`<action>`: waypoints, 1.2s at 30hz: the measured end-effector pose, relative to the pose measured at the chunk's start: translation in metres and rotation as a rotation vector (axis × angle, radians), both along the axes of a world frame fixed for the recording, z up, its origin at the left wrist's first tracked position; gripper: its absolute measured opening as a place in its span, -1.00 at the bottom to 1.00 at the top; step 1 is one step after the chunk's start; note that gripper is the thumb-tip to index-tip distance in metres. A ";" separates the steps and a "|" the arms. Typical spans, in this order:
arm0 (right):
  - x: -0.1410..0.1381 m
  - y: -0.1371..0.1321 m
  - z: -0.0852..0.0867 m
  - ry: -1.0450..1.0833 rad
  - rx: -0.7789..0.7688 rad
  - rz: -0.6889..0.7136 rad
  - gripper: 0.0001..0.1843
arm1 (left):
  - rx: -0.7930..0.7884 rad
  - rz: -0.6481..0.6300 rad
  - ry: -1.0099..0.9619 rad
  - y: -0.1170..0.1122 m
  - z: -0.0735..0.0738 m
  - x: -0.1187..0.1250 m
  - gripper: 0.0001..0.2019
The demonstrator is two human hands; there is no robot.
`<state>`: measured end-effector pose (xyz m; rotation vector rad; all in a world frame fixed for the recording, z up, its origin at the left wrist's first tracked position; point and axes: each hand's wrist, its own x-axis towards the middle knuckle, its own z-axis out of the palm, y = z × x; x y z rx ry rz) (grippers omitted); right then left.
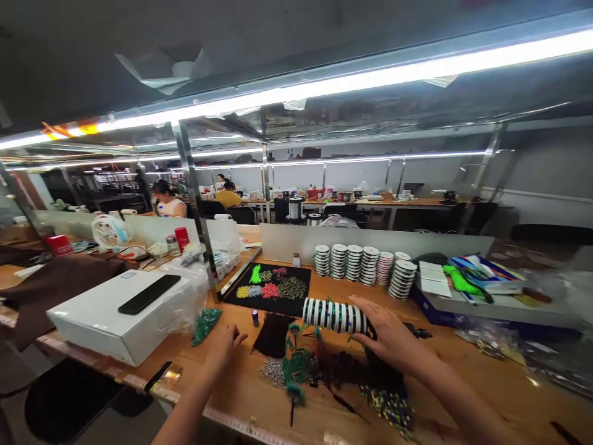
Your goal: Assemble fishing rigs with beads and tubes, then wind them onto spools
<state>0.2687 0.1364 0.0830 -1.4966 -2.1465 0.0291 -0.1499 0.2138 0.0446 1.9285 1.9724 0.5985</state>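
My right hand [382,330] grips one end of a sideways stack of white spools [333,315] wound with dark and green thread. The stack is held above the table, over a dark bundle of cords. My left hand [227,345] hovers over the wood to the left, loosely curled with thumb and fingers apart, nothing visible in it. Between the hands lie green tassel-like pieces [296,364], silvery beads [272,371] and a dark cloth [275,334]. Mixed coloured beads [389,408] lie below my right forearm.
A black mat [241,300] carries piles of coloured beads. Several upright spool stacks [354,262] stand behind it. On the left, a white box [115,315] bears a phone [149,293]. Bags and packets [482,278] crowd the right. Metal posts [192,191] hold a lit shelf; people sit farther back.
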 end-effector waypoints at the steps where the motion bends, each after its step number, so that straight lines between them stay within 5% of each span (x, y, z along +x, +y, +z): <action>1: 0.001 0.000 0.000 0.016 0.002 -0.007 -0.33 | -0.002 -0.016 0.044 0.001 -0.004 -0.001 -0.84; 7: 0.008 -0.003 0.000 0.041 0.117 -0.049 -0.45 | 0.060 -0.080 0.129 0.015 -0.019 -0.001 -0.91; 12: 0.006 -0.004 0.006 0.033 0.143 -0.050 -0.51 | 0.146 -0.083 -0.035 0.017 -0.005 0.003 -0.89; 17: 0.004 -0.006 0.013 -0.008 0.122 -0.039 -0.45 | 0.161 -0.217 -0.388 0.013 0.027 0.064 -0.66; 21: 0.004 -0.007 0.017 -0.038 0.098 -0.049 -0.38 | 0.006 -0.380 -0.706 0.010 0.044 0.129 -0.49; 24: 0.007 -0.003 0.018 -0.050 0.037 -0.045 -0.48 | -0.122 -0.440 -0.878 0.009 0.049 0.152 -0.43; 29: 0.007 0.002 0.021 -0.021 0.008 -0.061 -0.49 | -0.246 -0.453 -1.040 0.014 0.049 0.153 -0.36; 33: -0.009 0.011 0.023 -0.091 0.118 0.030 -0.17 | -0.277 -0.429 -1.086 0.018 0.046 0.151 -0.36; 36: -0.018 0.020 0.027 -0.100 0.081 0.054 -0.29 | -0.283 -0.427 -1.096 0.022 0.047 0.150 -0.38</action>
